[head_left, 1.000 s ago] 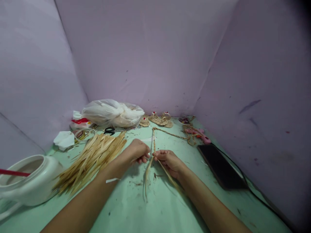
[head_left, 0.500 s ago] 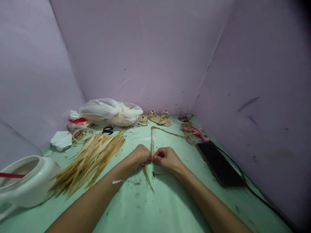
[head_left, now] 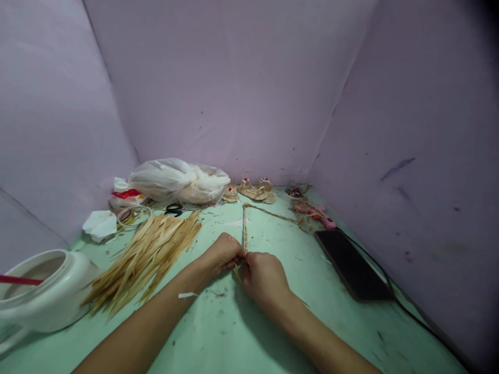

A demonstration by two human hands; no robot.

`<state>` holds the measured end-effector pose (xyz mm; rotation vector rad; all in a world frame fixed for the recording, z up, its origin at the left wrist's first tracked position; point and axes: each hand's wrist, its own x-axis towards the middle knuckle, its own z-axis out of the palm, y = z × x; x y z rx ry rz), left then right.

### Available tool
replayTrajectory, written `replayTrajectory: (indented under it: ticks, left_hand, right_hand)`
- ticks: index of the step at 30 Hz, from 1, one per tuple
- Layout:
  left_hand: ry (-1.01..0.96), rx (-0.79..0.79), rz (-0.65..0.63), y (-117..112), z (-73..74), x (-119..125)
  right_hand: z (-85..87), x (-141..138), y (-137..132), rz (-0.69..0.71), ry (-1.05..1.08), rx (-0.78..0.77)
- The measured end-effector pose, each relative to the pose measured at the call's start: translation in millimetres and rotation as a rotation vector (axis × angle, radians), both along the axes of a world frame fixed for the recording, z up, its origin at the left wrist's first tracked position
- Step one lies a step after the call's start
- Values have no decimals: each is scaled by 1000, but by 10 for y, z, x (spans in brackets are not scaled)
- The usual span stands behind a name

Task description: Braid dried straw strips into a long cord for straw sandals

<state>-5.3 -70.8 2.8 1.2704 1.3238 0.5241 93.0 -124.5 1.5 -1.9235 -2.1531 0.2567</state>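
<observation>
A thin braided straw cord (head_left: pixel 245 226) runs from my hands away across the green table, then bends right toward the back. My left hand (head_left: pixel 221 254) pinches the near end of the cord with closed fingers. My right hand (head_left: pixel 264 277) is closed in a fist over the loose straw strands just below the braid, touching the left hand. The strands themselves are mostly hidden under my right hand.
A pile of dry straw strips (head_left: pixel 148 253) lies left of my hands. A white pot (head_left: pixel 47 293) sits at the near left. A plastic bag (head_left: pixel 179 180), scissors (head_left: pixel 174 209), tape rolls (head_left: pixel 134 214) and small woven pieces (head_left: pixel 255 190) line the back. A dark phone (head_left: pixel 353 265) lies right.
My right hand has moved nearer and turned over the loose strands, covering them. The strands that trailed on the table are now gathered under it. My left hand has stayed on the braid.
</observation>
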Motion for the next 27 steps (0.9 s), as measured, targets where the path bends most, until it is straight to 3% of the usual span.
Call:
replayTrajectory:
  ticks: [5,9,10,13,15,22,27]
  left_hand:
    - [-47,-13,-50,82,-66,-99]
    - [-102,-18,-70,114,-94,-133]
    - [-113,-18,-75,112,-87,-136]
    - [-116,-23,-85,93,-42,-131]
    - [-94,-25,-76,80,-18,-117]
    - [82,43,-159,120,-66,-139]
    - [535,294,-222,32,106,-154]
  right_hand:
    - [62,127,56,43,111,-38]
    - [24,308,262,-129,513,-9]
    - [0,325,307,-166,670,-71]
    - [-69,292,365,-178,1143,-460]
    - [-100,242,352,-141,1298,-624]
    - [-194,217,367,-192,1057,-542]
    - [-223,193,388,-178,1074,-500]
